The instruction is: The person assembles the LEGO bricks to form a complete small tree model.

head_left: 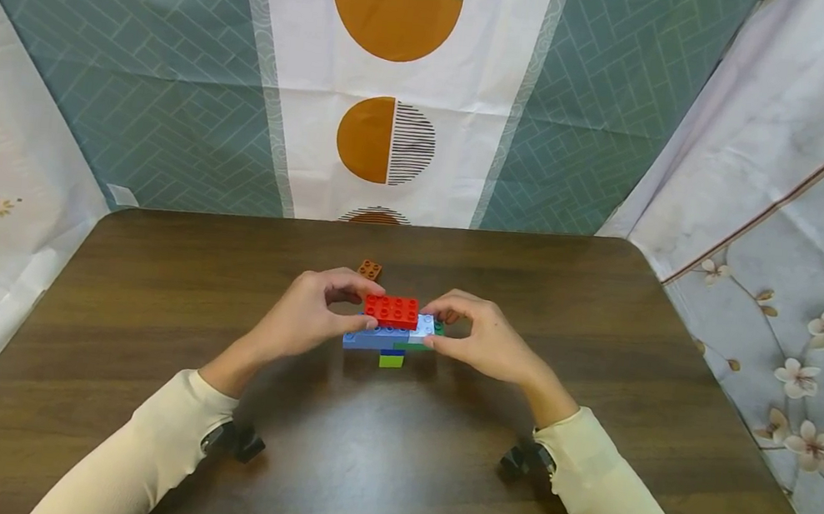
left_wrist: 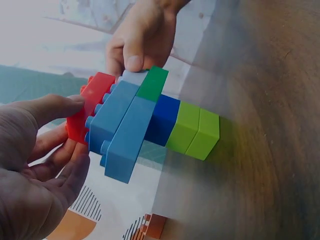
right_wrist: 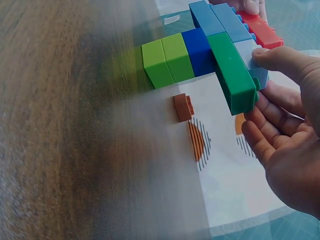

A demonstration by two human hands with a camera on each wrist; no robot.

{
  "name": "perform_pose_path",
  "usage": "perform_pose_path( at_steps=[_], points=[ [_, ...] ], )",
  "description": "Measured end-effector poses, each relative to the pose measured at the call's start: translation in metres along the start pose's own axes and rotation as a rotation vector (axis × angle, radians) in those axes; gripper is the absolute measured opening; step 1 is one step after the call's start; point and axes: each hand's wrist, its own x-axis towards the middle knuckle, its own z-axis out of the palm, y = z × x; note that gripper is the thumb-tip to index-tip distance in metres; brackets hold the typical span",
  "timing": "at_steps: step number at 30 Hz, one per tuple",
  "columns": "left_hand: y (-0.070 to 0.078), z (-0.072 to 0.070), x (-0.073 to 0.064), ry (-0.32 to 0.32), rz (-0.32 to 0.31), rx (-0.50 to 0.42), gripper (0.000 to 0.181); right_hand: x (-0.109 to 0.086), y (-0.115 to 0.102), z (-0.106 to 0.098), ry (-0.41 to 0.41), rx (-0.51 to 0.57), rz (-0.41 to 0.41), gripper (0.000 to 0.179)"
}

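Note:
A stack of toy building bricks stands upright on the table between both hands. Two lime green bricks (left_wrist: 195, 130) form its foot, with a dark blue brick (left_wrist: 163, 120) above them. Higher up, blue bricks (left_wrist: 114, 114) and a green brick (right_wrist: 235, 75) lie crosswise and overhang the column. My left hand (head_left: 306, 311) pinches a red brick (head_left: 391, 312) between thumb and fingers, right over the studs of the upper blue brick. On the other side, my right hand (head_left: 488, 338) grips a pale blue brick (right_wrist: 248, 56), its thumb on the near face and fingers behind.
Behind the stack lies a small brown brick (head_left: 369, 269) on the dark wooden table (head_left: 192, 267). Patterned cloth (head_left: 587, 99) hangs beyond the far edge, and a floral cloth (head_left: 789, 330) on the right. Dark wrist devices (head_left: 234, 441) sit at the sleeves.

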Motion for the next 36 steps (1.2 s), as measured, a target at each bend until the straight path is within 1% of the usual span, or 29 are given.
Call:
perform_pose_path(
  at_steps=[8, 13, 23, 27, 32, 36],
  points=[
    [0.002, 0.008, -0.002, -0.002, -0.017, -0.001, 0.035, 0.000, 0.000, 0.000, 0.005, 0.009, -0.021, 0.034],
    [0.003, 0.011, -0.004, 0.016, -0.025, 0.004, 0.035, 0.000, 0.001, 0.001, 0.003, 0.014, -0.029, 0.034],
    [0.002, 0.016, -0.004, 0.053, -0.006, 0.028, 0.033, -0.001, 0.000, 0.000, 0.001, 0.021, -0.022, 0.035],
    [0.002, 0.016, -0.004, 0.061, 0.004, 0.034, 0.033, 0.000, -0.002, 0.001, 0.020, 0.036, -0.043, 0.037],
    [0.003, 0.015, -0.005, 0.064, 0.016, 0.042, 0.032, 0.003, -0.006, 0.005, 0.064, 0.057, -0.086, 0.035],
    [0.002, 0.015, -0.004, 0.059, 0.021, 0.036, 0.032, 0.003, -0.007, 0.007, 0.091, 0.059, -0.092, 0.031]
  ],
)
